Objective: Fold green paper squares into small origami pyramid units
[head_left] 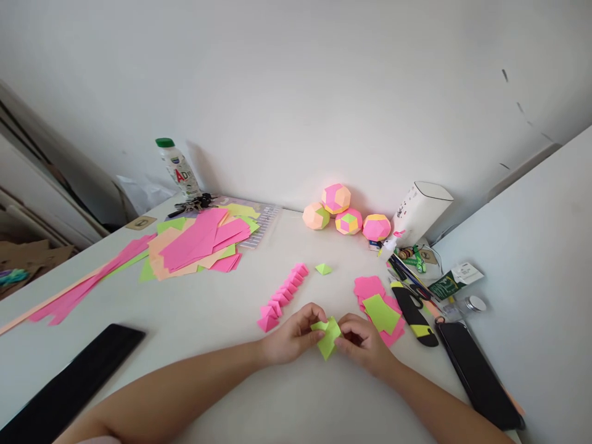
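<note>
A partly folded green paper piece (pixel 328 340) is held between both hands, just above the table. My left hand (pixel 291 336) pinches its left side between thumb and fingers. On the right edge, my right hand (pixel 363 341) grips it with thumb and fingertips. Beyond my left hand runs a slanting row of folded pink paper units (pixel 283 295). A single folded green unit (pixel 324 269) sits at the far end of that row, apart from it. Close to my right hand lies a pile of pink paper pieces (pixel 370 287) with a green sheet (pixel 382 313) on top.
Four-coloured paper sheets (pixel 194 243) heap at back left near a bottle (pixel 178 166) and keys (pixel 198 202). Several paper balls (pixel 336 198) stand by the wall. Right are a white container (pixel 423 213), a yellow-black cutter (pixel 415 314) and a phone (pixel 478 373). A black slab (pixel 76 385) lies left.
</note>
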The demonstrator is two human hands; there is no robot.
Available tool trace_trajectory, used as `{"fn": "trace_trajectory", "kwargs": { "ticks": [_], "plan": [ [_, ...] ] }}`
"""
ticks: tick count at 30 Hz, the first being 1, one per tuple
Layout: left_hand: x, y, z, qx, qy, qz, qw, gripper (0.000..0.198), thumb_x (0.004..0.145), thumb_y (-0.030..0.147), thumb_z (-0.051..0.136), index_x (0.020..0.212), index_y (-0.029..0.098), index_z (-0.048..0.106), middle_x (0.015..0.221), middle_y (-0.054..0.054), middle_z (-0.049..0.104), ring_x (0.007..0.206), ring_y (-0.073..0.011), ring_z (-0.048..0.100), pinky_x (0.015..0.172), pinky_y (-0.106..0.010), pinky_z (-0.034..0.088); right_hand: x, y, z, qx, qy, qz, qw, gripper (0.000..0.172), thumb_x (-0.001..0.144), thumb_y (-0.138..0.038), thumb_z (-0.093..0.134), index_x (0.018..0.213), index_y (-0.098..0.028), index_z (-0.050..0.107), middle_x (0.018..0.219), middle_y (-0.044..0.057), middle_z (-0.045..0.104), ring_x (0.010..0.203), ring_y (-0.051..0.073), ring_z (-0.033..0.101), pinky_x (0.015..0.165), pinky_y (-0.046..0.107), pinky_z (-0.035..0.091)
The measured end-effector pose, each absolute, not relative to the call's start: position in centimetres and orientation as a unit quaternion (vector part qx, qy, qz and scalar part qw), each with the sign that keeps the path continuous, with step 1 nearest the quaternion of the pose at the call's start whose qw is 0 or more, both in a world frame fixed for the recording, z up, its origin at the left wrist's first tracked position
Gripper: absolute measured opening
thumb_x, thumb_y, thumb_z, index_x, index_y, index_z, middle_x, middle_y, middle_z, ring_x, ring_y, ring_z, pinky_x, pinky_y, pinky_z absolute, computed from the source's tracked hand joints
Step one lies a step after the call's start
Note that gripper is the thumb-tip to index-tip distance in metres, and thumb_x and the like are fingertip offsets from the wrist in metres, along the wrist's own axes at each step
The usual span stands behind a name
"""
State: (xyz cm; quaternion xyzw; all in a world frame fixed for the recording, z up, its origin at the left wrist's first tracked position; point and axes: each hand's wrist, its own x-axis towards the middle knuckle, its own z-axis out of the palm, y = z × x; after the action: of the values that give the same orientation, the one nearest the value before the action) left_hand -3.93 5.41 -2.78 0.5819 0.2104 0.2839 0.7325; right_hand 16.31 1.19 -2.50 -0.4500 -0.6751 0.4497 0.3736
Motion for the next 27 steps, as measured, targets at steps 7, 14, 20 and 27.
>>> {"fn": "trace_trajectory", "kwargs": {
  "ticks": [7, 14, 20, 27],
  "plan": [
    [-4.2, 5.4, -2.1, 0.682, 0.219, 0.276, 0.64, 0.03, 0.087, 0.033, 0.05, 0.114, 0.022, 0.055, 0.09, -0.004, 0.047, 0.078, -0.0143, 0.048, 0.066, -0.027, 0.041, 16.3, 1.2, -2.3, -0.451, -0.67, 0.457, 0.372, 0.018, 0.081, -0.03, 0.06, 0.067, -0.02, 0.06, 0.067, 0.0, 0.05, 0.058, 0.014, 0.044, 0.052, 0.026, 0.035],
    [-3.9, 4.7, -2.8, 0.655, 0.229, 0.301, 0.654, 0.033, 0.084, 0.027, 0.053, 0.117, 0.023, 0.055, 0.097, -0.006, 0.05, 0.088, -0.0171, 0.052, 0.072, -0.03, 0.046, 16.3, 1.3, -2.1, -0.463, -0.676, 0.44, 0.367, 0.022, 0.081, -0.033, 0.058, 0.065, -0.02, 0.059, 0.062, 0.0, 0.048, 0.055, 0.014, 0.041, 0.049, 0.027, 0.034],
    [-3.6, 4.2, -3.2, 0.618, 0.259, 0.314, 0.673, 0.032, 0.081, 0.03, 0.057, 0.112, 0.02, 0.059, 0.093, -0.006, 0.05, 0.083, -0.0162, 0.053, 0.07, -0.029, 0.046, 16.4, 1.4, -1.9, -0.452, -0.677, 0.437, 0.383, 0.019, 0.081, -0.031, 0.059, 0.067, -0.02, 0.063, 0.061, 0.002, 0.053, 0.058, 0.016, 0.047, 0.051, 0.027, 0.039],
    [-3.6, 4.6, -2.8, 0.696, 0.272, 0.298, 0.594, 0.029, 0.082, 0.029, 0.055, 0.108, 0.017, 0.062, 0.084, -0.004, 0.052, 0.069, -0.0119, 0.05, 0.061, -0.024, 0.044, 16.4, 1.5, -1.9, -0.431, -0.681, 0.427, 0.411, 0.011, 0.08, -0.02, 0.061, 0.07, -0.018, 0.067, 0.061, 0.002, 0.055, 0.056, 0.014, 0.048, 0.049, 0.025, 0.038]
  ]
}}
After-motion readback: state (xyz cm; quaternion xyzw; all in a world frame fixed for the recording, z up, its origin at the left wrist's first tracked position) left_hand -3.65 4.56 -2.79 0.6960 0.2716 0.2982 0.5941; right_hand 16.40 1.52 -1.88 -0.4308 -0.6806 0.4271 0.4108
